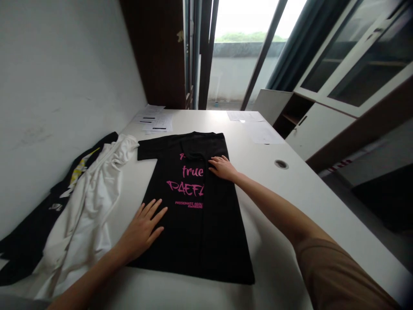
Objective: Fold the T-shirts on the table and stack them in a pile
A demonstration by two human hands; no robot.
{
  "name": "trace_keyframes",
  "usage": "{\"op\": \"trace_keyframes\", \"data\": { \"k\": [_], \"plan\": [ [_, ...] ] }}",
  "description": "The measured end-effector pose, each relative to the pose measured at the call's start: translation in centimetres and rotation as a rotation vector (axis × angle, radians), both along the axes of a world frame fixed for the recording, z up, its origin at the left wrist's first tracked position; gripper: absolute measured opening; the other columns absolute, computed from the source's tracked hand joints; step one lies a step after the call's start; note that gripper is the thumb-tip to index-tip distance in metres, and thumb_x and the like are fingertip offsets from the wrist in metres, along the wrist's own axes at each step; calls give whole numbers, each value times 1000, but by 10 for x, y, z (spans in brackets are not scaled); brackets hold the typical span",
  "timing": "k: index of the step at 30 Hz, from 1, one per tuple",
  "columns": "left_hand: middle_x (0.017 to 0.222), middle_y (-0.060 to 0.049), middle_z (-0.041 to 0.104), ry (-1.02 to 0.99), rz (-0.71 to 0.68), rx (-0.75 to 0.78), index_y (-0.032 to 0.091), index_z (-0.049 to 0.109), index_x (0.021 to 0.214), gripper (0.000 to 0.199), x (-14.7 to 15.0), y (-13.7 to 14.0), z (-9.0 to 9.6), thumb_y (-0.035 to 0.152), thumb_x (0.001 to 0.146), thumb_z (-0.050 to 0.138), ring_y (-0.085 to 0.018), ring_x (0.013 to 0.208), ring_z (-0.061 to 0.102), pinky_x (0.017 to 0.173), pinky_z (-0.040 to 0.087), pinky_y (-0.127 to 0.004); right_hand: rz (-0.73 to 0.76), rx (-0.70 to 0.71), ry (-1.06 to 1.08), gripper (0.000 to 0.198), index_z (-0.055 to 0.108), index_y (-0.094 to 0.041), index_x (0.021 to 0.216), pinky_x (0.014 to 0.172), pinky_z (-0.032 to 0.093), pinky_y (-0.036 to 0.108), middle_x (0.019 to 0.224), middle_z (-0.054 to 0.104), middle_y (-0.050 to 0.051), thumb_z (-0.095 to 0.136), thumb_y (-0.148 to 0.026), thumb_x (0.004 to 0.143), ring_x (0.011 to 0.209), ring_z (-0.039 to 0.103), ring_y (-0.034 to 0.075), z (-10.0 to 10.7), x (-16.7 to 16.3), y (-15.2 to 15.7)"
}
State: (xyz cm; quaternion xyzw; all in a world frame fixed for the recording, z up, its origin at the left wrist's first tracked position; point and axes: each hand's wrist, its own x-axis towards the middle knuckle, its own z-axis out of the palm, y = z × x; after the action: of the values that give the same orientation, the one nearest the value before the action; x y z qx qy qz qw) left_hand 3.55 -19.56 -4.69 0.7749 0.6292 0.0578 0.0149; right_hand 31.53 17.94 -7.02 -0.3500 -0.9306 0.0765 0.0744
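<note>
A black T-shirt (180, 232) with pink lettering lies spread on the white table (274, 206). Its right side is folded inward over the front, covering the ends of the printed words, and that sleeve lies across the upper chest. The left sleeve still points outward. My left hand (146, 226) rests on the shirt's left edge, low down, with its fingers spread. On the folded right panel, just below the shoulder, my right hand (222, 167) lies flat with its fingers stretched out. Neither hand grips the cloth.
Along the wall at left lie a crumpled white garment (93, 211) and a black garment (35, 224) with yellow and white print. Papers (156, 120) lie at the far left, more sheets (263, 131) at the far right. A round cable hole (281, 164) sits in the tabletop.
</note>
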Motion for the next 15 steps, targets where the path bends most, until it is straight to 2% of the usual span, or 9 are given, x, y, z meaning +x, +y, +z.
{"op": "trace_keyframes", "data": {
  "k": [4,6,8,12,15],
  "plan": [
    [152,-15,49,13,292,104,20,46,152,53,-26,-27,-9,38,103,49,-32,137,47,114,40,-51,160,-4,46,54,56,-26,149,123,28,46,154,52,10,56,-45,99,143,46,30,6,-85,2],
    [140,-14,56,10,380,140,19,49,149,51,-29,-31,-9,37,102,50,-31,127,53,108,44,-49,273,-21,85,53,56,-23,148,118,35,43,152,53,11,57,-44,99,141,48,29,5,-134,-8],
    [131,-13,60,6,440,163,19,51,145,47,-29,-30,-8,36,101,51,-31,119,56,103,47,-48,314,-43,138,55,55,-21,148,116,37,43,152,53,13,59,-44,98,139,50,30,1,-185,-22],
    [117,-10,63,-45,514,182,20,58,133,37,-29,-22,-5,38,102,50,-29,108,59,95,49,-45,227,-120,234,60,52,-22,150,118,34,43,152,52,12,62,-46,96,140,48,28,-7,-275,-47],
    [113,-9,64,-80,548,204,20,61,126,33,-30,-20,-7,41,103,49,-29,105,59,93,48,-44,126,-103,258,68,49,-22,151,121,24,50,153,50,14,65,-51,92,144,41,31,-10,-324,-59]
  ]
}}
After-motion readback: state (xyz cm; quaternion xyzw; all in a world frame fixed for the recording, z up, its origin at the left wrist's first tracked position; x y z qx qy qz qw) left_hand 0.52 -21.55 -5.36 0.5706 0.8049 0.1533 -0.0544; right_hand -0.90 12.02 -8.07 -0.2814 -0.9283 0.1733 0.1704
